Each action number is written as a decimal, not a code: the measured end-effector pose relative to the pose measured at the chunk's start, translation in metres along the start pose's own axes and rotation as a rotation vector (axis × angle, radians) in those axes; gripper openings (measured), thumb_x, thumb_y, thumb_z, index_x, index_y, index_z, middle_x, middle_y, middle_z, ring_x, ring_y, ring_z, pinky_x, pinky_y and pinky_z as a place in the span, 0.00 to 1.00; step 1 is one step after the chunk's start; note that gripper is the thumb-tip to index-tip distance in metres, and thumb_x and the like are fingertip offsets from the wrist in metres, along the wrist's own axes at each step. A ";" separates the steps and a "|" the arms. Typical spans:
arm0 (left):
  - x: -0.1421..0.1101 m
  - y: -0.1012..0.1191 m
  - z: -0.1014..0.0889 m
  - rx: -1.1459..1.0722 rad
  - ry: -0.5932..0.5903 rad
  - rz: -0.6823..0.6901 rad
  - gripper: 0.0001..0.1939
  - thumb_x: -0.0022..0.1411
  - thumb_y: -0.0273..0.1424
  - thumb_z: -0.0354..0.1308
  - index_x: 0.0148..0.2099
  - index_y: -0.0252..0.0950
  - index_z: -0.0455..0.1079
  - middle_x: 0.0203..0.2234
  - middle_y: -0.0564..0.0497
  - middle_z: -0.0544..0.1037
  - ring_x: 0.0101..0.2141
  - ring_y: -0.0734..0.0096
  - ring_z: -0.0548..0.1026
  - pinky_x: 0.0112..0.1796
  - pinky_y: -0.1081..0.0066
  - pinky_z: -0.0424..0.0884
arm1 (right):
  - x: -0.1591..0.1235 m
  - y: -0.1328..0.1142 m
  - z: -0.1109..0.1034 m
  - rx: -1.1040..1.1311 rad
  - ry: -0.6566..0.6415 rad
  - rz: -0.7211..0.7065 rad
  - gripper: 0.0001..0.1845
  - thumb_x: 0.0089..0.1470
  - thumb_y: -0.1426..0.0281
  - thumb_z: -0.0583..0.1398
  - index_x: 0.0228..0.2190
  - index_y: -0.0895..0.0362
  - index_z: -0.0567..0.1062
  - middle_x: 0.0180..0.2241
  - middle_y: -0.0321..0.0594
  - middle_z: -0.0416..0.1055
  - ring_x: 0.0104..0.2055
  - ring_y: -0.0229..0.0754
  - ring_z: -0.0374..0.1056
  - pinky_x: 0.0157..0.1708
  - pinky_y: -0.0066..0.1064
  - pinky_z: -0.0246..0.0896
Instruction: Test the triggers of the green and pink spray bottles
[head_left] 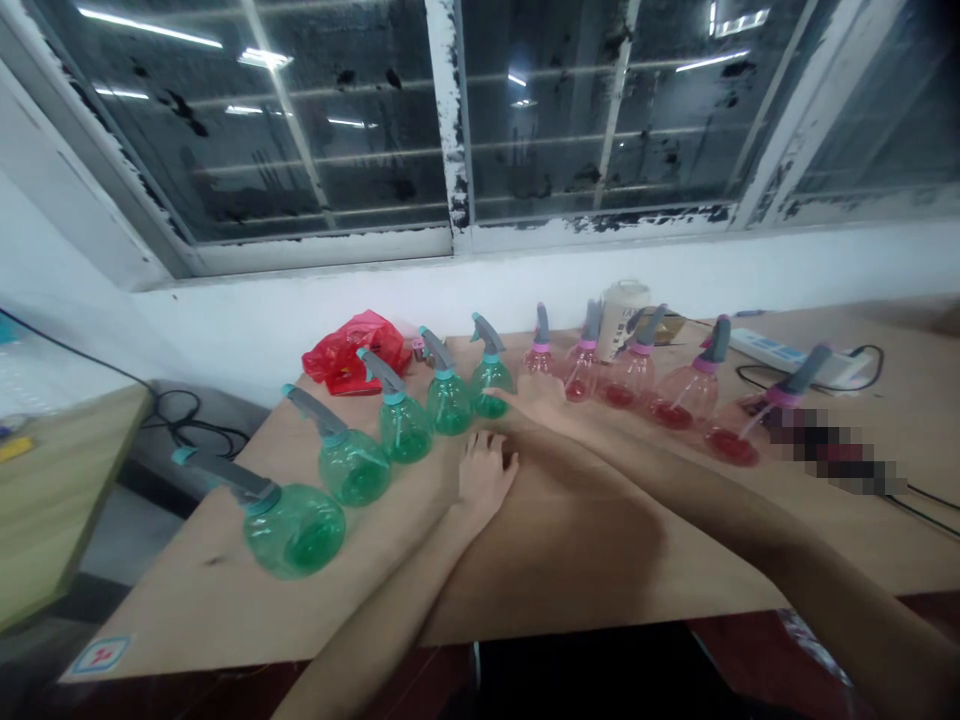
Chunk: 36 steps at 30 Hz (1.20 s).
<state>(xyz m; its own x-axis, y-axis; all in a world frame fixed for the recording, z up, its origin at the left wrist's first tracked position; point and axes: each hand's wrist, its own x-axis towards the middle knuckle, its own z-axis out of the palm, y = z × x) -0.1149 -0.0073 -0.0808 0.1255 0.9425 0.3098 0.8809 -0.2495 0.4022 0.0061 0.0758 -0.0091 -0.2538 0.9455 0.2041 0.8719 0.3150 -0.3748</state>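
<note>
Several green spray bottles with grey triggers stand in a slanting row on the left, from the nearest green bottle (pixel 296 530) to the farthest green bottle (pixel 493 385). On the right runs a row of pink spray bottles, among them a near pink bottle (pixel 735 435) and a middle pink bottle (pixel 628 375). My left hand (pixel 484 470) rests on the wooden table, open, with slightly bent fingers apart. My right hand (pixel 541 400) reaches between the rows, open, one digit stretched toward the farthest green bottle; its other fingers blur near the pink bottles.
A red plastic bag (pixel 356 350) lies behind the green row. At the back are a pale container (pixel 624 305) and a white power strip (pixel 799 358) with a cable. Black cords (pixel 180 415) hang beside the table's left edge, near another table (pixel 64 490).
</note>
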 end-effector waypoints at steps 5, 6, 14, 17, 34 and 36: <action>0.000 0.001 0.003 -0.078 -0.027 0.032 0.11 0.60 0.30 0.54 0.45 0.34 0.69 0.44 0.42 0.71 0.48 0.54 0.68 0.49 0.56 0.65 | -0.013 0.029 -0.018 -0.040 0.007 0.165 0.17 0.59 0.59 0.56 0.44 0.57 0.72 0.45 0.46 0.71 0.45 0.46 0.69 0.43 0.40 0.66; 0.000 0.001 0.004 -0.099 -0.034 0.039 0.11 0.60 0.30 0.54 0.45 0.35 0.69 0.43 0.43 0.72 0.47 0.55 0.68 0.49 0.57 0.65 | -0.014 0.034 -0.023 -0.046 0.014 0.192 0.19 0.59 0.56 0.54 0.41 0.56 0.75 0.42 0.47 0.73 0.44 0.49 0.70 0.42 0.40 0.66; 0.000 0.006 0.004 -0.247 -0.099 0.059 0.08 0.61 0.30 0.53 0.42 0.38 0.70 0.38 0.49 0.76 0.39 0.64 0.74 0.42 0.64 0.70 | 0.011 0.059 -0.041 -0.015 0.070 0.231 0.33 0.54 0.45 0.50 0.47 0.57 0.73 0.44 0.50 0.74 0.47 0.55 0.70 0.41 0.38 0.63; 0.000 0.007 0.001 -0.280 -0.119 0.071 0.08 0.61 0.30 0.52 0.40 0.40 0.71 0.35 0.51 0.77 0.36 0.66 0.75 0.40 0.67 0.71 | 0.024 0.062 -0.040 0.041 0.054 0.166 0.29 0.55 0.47 0.52 0.49 0.53 0.70 0.45 0.44 0.74 0.45 0.50 0.71 0.40 0.34 0.62; -0.004 0.014 -0.007 -0.409 -0.035 0.034 0.07 0.62 0.36 0.53 0.39 0.41 0.69 0.36 0.52 0.77 0.39 0.65 0.75 0.44 0.65 0.69 | -0.042 0.060 -0.039 0.065 0.074 0.192 0.37 0.46 0.39 0.54 0.46 0.54 0.69 0.36 0.48 0.76 0.38 0.56 0.73 0.33 0.38 0.64; -0.006 0.016 -0.008 -0.445 0.011 0.009 0.11 0.61 0.39 0.54 0.44 0.41 0.66 0.39 0.51 0.76 0.42 0.65 0.75 0.46 0.64 0.68 | -0.064 0.057 -0.040 0.037 0.085 0.184 0.39 0.46 0.38 0.53 0.47 0.54 0.67 0.34 0.49 0.77 0.36 0.57 0.74 0.32 0.39 0.64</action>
<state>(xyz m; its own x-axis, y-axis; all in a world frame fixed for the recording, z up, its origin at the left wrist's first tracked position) -0.1049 -0.0187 -0.0689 0.1254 0.9381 0.3228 0.5972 -0.3312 0.7305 0.0890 0.0298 -0.0080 -0.0536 0.9775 0.2041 0.8838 0.1415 -0.4459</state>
